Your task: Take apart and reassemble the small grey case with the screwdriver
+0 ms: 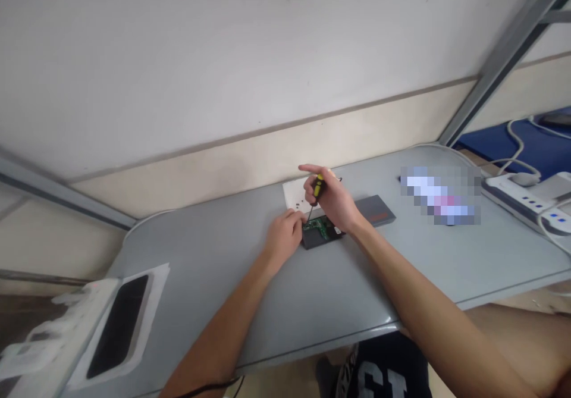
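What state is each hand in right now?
Left hand: at the opened device; grip can't be told.
Right hand: closed, holding the screwdriver.

Nothing can be read with certainty. Well below the right hand (330, 196), dark clothing (413, 356) bears large pale characters, cut off at the lower edge. Reddish marking on the grey case (377, 204) beside that hand, to its right, is too small to make out.
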